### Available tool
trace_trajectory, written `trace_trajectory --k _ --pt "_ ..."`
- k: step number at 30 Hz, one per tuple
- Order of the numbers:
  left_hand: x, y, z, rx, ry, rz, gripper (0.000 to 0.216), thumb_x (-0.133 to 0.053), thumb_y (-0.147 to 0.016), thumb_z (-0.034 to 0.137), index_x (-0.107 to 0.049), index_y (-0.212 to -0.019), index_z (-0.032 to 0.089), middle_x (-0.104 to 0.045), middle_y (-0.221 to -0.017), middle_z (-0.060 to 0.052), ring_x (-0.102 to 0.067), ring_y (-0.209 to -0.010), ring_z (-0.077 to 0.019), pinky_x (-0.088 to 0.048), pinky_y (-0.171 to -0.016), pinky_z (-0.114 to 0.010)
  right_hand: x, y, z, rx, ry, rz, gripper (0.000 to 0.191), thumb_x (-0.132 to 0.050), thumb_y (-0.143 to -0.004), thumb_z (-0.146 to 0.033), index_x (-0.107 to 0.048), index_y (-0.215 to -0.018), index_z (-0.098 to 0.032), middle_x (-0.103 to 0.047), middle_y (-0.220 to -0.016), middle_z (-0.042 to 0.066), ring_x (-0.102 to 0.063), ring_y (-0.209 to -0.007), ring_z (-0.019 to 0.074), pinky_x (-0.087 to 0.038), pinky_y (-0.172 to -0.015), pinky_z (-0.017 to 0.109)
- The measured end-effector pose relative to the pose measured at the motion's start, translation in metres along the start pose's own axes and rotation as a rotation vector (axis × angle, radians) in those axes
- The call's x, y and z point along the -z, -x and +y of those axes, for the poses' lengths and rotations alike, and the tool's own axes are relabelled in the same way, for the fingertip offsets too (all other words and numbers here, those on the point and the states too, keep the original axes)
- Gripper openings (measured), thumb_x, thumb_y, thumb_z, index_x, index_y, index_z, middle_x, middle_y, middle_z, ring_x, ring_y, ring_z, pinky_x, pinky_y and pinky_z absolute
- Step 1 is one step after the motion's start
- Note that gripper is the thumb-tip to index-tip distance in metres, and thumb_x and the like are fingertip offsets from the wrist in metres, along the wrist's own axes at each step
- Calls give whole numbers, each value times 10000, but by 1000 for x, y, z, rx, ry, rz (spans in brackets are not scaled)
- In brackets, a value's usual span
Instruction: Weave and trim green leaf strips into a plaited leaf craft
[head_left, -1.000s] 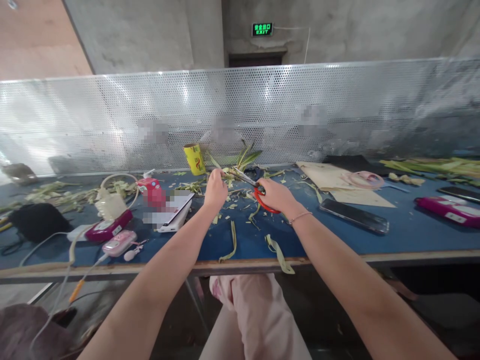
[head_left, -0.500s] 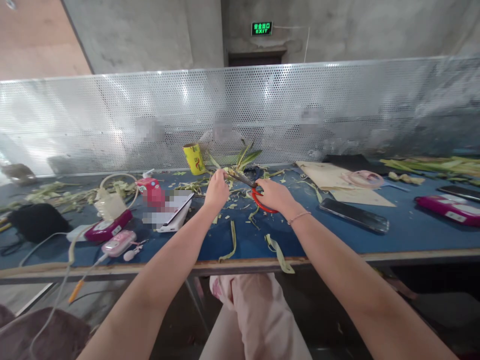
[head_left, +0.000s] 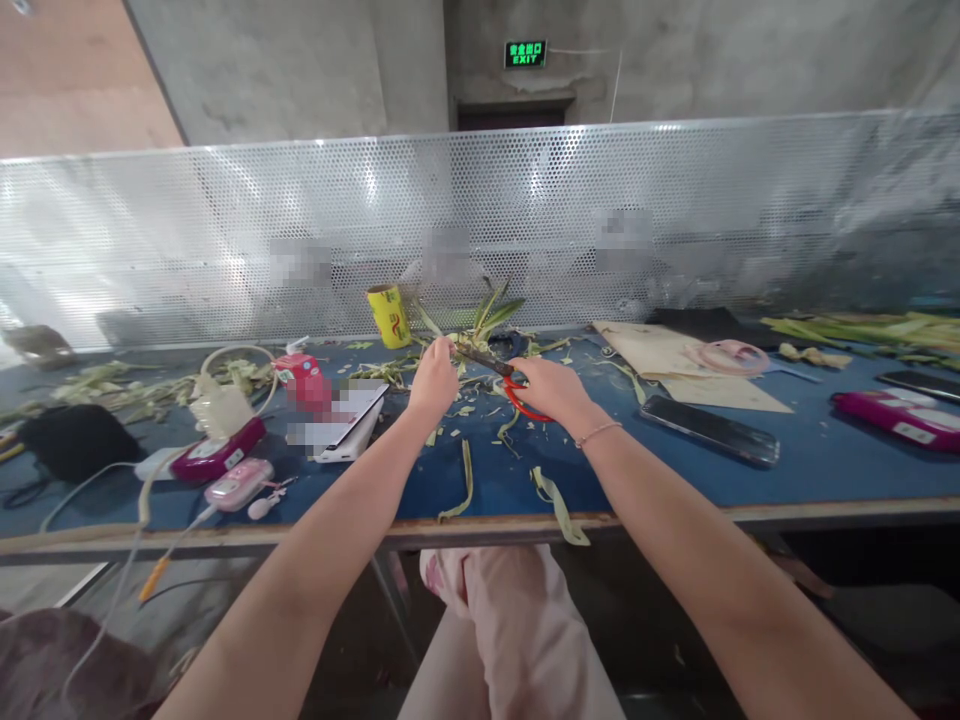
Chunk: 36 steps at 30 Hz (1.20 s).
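My right hand [head_left: 553, 390] grips a pair of scissors [head_left: 526, 402] with red handles. The dark blades reach left toward the fingertips of my left hand [head_left: 435, 378]. Those fingers are closed in a pinch beside the blade tips, and what is between them is too small and hidden to make out. Just beyond the blades, long green leaves [head_left: 495, 312] stick up from a pile of plant scraps. Cut bits lie scattered under both hands. Two pale strips of leaf, one a curled strip [head_left: 556, 505], lie near the table's front edge.
A yellow roll [head_left: 388, 315] stands by the perforated metal screen [head_left: 480, 200]. On the left are a pink bottle [head_left: 302, 380], a propped tablet [head_left: 351, 420] and cables. Rightward lie a phone [head_left: 709, 430], brown paper [head_left: 652, 355], tape [head_left: 727, 357] and green stalks [head_left: 862, 330].
The lower red handle of the scissors has drawn up slightly toward my right hand. Both hands stay in nearly the same place.
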<state>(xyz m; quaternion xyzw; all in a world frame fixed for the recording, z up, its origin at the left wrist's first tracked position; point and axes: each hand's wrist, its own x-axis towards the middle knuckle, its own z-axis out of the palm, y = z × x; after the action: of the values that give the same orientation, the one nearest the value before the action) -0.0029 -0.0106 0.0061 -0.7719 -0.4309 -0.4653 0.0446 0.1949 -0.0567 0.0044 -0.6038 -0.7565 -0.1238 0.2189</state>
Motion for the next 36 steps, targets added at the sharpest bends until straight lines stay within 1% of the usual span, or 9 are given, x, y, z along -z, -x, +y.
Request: trace_trajectory --k 5,10,15,18,21,23,26,30,36 --pt "0 0 0 9 21 -4 356 -367 -704 -35 -466 -975 174 -560 -1017 -126 -514 -1017 -228 -408 -900 -386 1 0 1 -32 -37 -2 359 -493 -811 -421 -561 -1132 -273 -657 -994 59 -600 -753 187 -381 -581 257" --pt "0 1 -2 6 -3 0 356 -369 -682 -45 -473 -951 164 -554 -993 -129 -512 -985 -230 -417 -878 -387 0 -2 3 -109 -147 28 360 -454 -830 -475 -581 -1092 -264 -674 -896 61 -609 -742 197 -364 -553 248" --pt "-1 -1 -5 15 50 27 307 -448 -662 -28 -507 -889 171 -564 -952 -101 -536 -932 -210 -444 -830 -355 -4 -3 11 -178 -174 25 393 -445 -827 -505 -595 -1061 -226 -676 -867 85 -611 -717 202 -358 -544 249" --pt "-5 -5 -6 142 239 75 181 -518 -700 50 -531 -835 171 -588 -882 -77 -579 -858 -192 -466 -783 -336 -6 -3 15 -178 -153 0 384 -450 -820 -510 -609 -1021 -224 -679 -853 88 -612 -721 211 -360 -553 255" --pt "-7 -8 -6 396 590 112 89 -517 -767 162 -521 -856 167 -607 -794 -52 -616 -749 -167 -484 -642 -285 -7 -2 16 -177 -152 10 376 -444 -823 -504 -613 -999 -217 -681 -856 92 -612 -736 214 -371 -576 259" --pt "-8 -10 -7 537 801 131 69 -512 -786 198 -503 -846 165 -611 -758 -37 -623 -704 -145 -455 -551 -231 -7 -2 16 -179 -170 42 382 -429 -832 -499 -610 -1005 -210 -681 -873 98 -615 -754 213 -378 -591 258" --pt "-7 -12 -7 656 968 93 82 -538 -783 210 -472 -800 164 -609 -706 -19 -616 -642 -111 -370 -457 -167 -7 -2 17 -178 -201 79 393 -420 -837 -495 -603 -1032 -207 -682 -892 99 -619 -776 214 -383 -602 255" --pt "-6 -10 -5 707 991 -1 130 -521 -815 256 -421 -864 189 -601 -658 8 -596 -534 -101 -330 -418 -162 -9 -3 16 -171 -206 74 396 -436 -828 -503 -605 -1030 -207 -684 -884 97 -622 -770 216 -389 -606 257" --pt "-6 -7 -4 641 852 -88 207 -469 -852 327 -371 -1003 226 -606 -653 21 -574 -463 -111 -343 -415 -179 -9 -3 15 -160 -206 73 388 -446 -827 -507 -611 -1010 -207 -683 -871 95 -626 -759 211 -393 -601 253"
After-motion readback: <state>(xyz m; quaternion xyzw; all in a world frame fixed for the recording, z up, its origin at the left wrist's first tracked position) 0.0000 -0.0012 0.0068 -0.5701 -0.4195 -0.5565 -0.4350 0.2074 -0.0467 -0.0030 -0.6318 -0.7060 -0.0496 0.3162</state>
